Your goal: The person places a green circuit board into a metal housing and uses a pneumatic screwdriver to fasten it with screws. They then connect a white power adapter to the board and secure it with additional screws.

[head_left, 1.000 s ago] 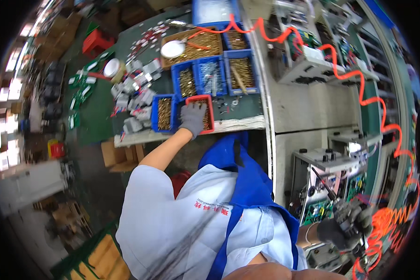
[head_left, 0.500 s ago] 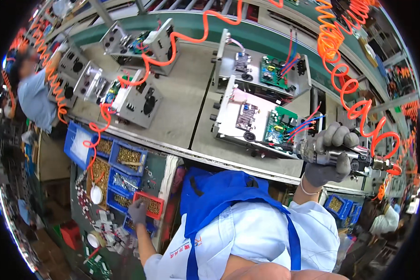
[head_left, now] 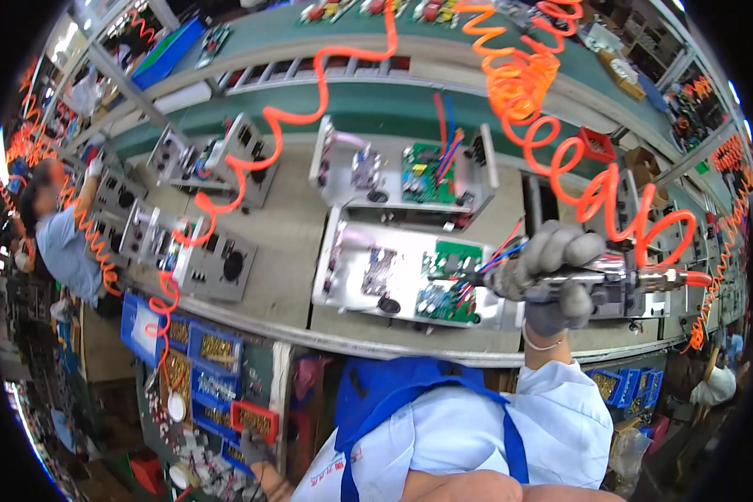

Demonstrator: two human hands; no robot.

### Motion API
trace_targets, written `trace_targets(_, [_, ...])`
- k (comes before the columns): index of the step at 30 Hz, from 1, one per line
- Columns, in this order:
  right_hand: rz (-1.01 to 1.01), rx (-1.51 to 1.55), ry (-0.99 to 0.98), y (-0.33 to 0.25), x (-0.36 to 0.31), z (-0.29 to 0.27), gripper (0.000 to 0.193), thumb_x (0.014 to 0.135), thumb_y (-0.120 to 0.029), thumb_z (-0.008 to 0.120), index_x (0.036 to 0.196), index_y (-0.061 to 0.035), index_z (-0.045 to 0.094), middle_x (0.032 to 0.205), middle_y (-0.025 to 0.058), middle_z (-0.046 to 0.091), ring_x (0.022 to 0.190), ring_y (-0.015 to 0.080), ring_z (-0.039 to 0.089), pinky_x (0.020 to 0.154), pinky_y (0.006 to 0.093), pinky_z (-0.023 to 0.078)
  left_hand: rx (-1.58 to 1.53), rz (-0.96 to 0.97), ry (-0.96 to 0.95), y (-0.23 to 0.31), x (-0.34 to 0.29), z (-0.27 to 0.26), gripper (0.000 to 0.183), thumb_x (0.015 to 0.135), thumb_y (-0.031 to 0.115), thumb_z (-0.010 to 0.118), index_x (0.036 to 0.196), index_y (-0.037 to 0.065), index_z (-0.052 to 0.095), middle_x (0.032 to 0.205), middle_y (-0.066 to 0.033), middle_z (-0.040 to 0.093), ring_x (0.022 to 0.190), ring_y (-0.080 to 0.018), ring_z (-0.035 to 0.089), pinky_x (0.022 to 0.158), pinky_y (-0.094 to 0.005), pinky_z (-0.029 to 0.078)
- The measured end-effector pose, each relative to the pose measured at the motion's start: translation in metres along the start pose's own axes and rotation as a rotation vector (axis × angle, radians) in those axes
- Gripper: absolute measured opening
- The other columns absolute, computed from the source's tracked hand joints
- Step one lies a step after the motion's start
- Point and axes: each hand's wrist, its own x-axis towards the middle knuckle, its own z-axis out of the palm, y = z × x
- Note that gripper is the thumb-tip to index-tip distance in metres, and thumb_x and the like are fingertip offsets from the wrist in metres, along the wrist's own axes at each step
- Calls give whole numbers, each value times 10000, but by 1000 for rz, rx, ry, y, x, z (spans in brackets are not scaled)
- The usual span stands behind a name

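My right hand (head_left: 556, 263), in a grey glove, is wrapped around a pneumatic screwdriver (head_left: 615, 280) held level, its bit end pointing left. That tip hovers over or meets a green circuit board (head_left: 453, 258) inside the nearer open metal chassis (head_left: 333, 293); whether it touches, I cannot tell. Red and blue wires (head_left: 510, 243) rise from the board. Low on the left, my gloved left hand (head_left: 257, 449) is at the near edge of a red bin (head_left: 255, 420) holding brass-coloured screws. Its fingers are small and indistinct, and anything in them is hidden.
A second open chassis (head_left: 322, 171) stands behind. Orange coiled air hoses (head_left: 523, 92) hang over the bench. Blue bins (head_left: 216, 347) of hardware lie left of my body. A co-worker (head_left: 67, 243) stands at the far left beside more metal housings (head_left: 230, 263).
The whole view has shifted, with the bench sitting lower and further left. The screwdriver's tip has moved from the nearer chassis's front edge to over its green board. My left hand has drawn back slightly toward me.
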Motion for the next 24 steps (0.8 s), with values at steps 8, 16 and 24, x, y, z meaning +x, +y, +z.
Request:
trace_targets(8, [94,140,-87,13,30,-30,330,796,-238,682,956,-62,452,707,88,447,597,179,443,404,290,434,-161,315,-515,61,-96,213,233,947,128,460,1134,-10,448,748,29,408,581,-36,372,459,-153,327])
trace_targets(16, [-70,173,-281,29,47,-16,314,839,-229,668,1073,-86,515,832,124,576,662,214,569,513,325,503,93,-175,-1205,44,-163,494,336,851,69,591,1145,-58,490,975,-81,534,797,-118,479,626,-208,424])
trace_targets(24, [-132,-7,-205,19,54,-1,301,831,-239,663,1029,-80,503,758,103,519,675,206,529,476,308,493,-25,-689,-1408,29,-180,579,213,915,203,570,1044,49,500,810,37,380,637,-39,320,461,-127,315])
